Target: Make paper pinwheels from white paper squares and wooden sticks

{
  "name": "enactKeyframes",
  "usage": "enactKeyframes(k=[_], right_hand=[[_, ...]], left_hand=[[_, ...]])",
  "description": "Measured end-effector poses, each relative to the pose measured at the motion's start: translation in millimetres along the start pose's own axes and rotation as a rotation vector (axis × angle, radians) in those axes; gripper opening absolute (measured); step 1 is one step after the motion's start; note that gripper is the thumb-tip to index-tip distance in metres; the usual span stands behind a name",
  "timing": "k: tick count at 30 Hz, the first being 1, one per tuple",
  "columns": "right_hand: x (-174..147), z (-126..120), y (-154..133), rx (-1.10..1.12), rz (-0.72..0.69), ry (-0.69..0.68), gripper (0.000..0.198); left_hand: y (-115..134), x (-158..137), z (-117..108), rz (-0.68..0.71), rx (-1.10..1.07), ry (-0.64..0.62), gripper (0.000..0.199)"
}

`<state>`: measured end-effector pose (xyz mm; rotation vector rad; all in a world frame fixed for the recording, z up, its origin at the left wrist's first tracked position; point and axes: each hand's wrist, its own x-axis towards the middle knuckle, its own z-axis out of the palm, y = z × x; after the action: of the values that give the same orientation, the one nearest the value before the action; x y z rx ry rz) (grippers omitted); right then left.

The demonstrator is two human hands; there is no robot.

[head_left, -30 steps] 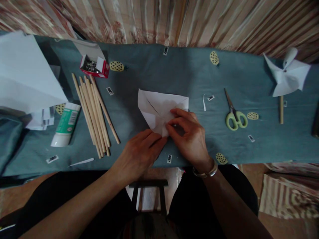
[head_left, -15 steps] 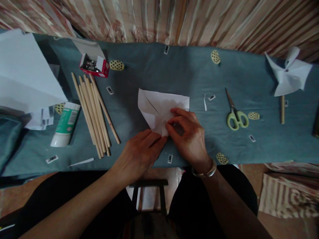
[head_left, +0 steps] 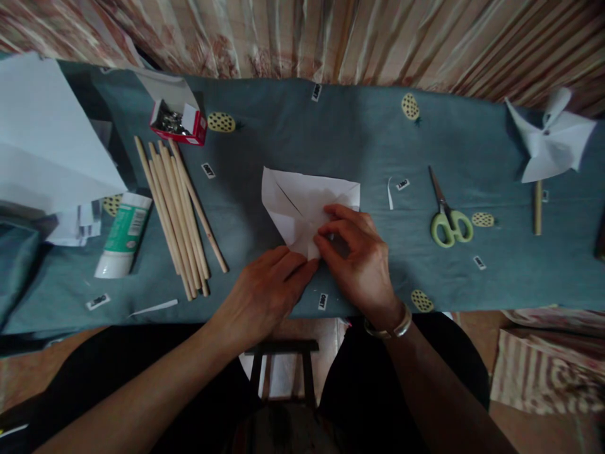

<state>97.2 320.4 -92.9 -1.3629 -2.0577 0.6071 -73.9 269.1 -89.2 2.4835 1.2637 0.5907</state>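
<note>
Only the view had moved, slightly, suggesting the work was being held steady: white paper [head_left: 314,197] lay under the right hand [head_left: 357,252], its thumb and forefinger pinching there, and touched the left hand [head_left: 269,284], whose grip was unclear.

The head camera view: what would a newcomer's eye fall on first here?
Probably the creased white sheet of paper at the centre, with the bare left hand and the bare right hand at its near edge. Next might come the white paper pinwheel on a pale wooden stick at the far right, then the light-green-handled metal scissors lying open between the sheet and the pinwheel.
</note>
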Motion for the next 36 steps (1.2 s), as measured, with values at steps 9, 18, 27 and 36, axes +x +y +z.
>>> enactKeyframes(k=[9,18,27,36], right_hand=[[-3.3,2.1,1.0,-0.041,-0.059,-0.01,0.018],[-8.1,4.3,1.6,-0.119,-0.095,-0.083,0.028],[-12.3,9.3,-3.5,-0.249,-0.186,-0.095,0.029],[-20.2,15.8,2.9,-0.232,-0.216,-0.043,0.035]], left_hand=[[0.4,0.7,-0.5,-0.003,-0.005,0.0,0.02],[1.1,0.6,-0.3,0.0,0.0,0.013,0.02],[3.0,4.4,0.3,-0.005,0.021,0.041,0.017],[1.0,3.3,3.4,-0.025,0.029,0.05,0.023]])
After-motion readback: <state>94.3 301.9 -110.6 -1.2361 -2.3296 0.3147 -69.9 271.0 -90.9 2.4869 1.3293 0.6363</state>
